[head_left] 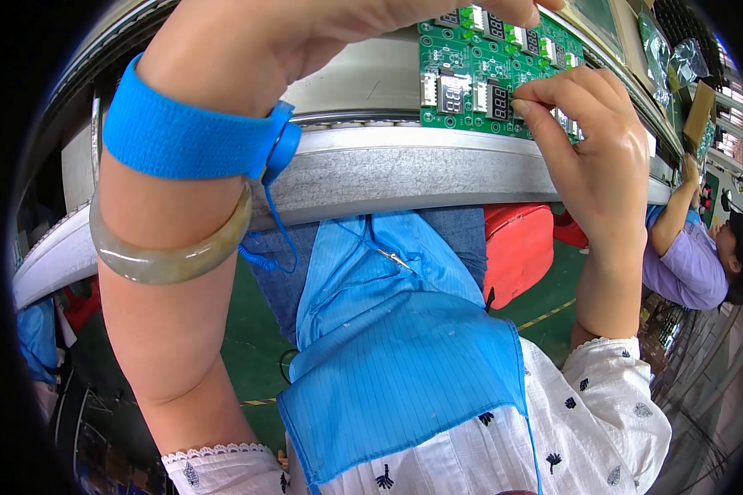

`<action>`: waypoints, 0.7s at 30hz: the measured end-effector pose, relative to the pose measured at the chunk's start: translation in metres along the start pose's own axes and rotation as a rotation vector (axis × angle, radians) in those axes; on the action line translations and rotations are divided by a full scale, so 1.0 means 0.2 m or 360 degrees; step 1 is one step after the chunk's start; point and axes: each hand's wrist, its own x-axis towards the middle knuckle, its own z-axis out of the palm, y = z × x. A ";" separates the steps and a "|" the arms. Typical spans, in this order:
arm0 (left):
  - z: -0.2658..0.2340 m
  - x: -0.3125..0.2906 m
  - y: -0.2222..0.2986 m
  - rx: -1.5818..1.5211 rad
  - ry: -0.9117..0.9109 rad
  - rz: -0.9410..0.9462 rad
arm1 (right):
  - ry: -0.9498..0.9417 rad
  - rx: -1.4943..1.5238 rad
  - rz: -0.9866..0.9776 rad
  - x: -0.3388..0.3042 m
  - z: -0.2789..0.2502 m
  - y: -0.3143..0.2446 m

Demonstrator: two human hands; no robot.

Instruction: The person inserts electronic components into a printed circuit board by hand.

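Green circuit-board panel (458, 62) lies at far right of centre, just beyond the near metal rail (413, 169). Right hand (594, 124) is at its near row, thumb and index finger drawn together beside a black digit display (499, 100); can't tell whether a small part is gripped between them. Left hand (371, 15) reaches over the far row, partly out of view; grasp can't be told. Progress, as judged: displays and white connectors (480, 96) sit in both rows, so much placing looks done. Far row also shows bright green parts (517, 35); none made out in the near row, which seems the portion left. Covered stretches stay unknown.
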 end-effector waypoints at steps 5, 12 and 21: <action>0.00 0.00 0.00 -0.0010 -0.0004 -0.0008 | 0.0017 -0.0007 -0.0053 0.01 0.00 0.01; 0.00 -0.01 -0.01 -0.0030 0.0000 -0.0019 | -0.0032 -0.0084 -0.0018 0.03 -0.02 -0.05; 0.00 -0.01 0.00 -0.0039 -0.0005 -0.0029 | 0.0012 0.0045 -0.0060 0.01 -0.02 0.02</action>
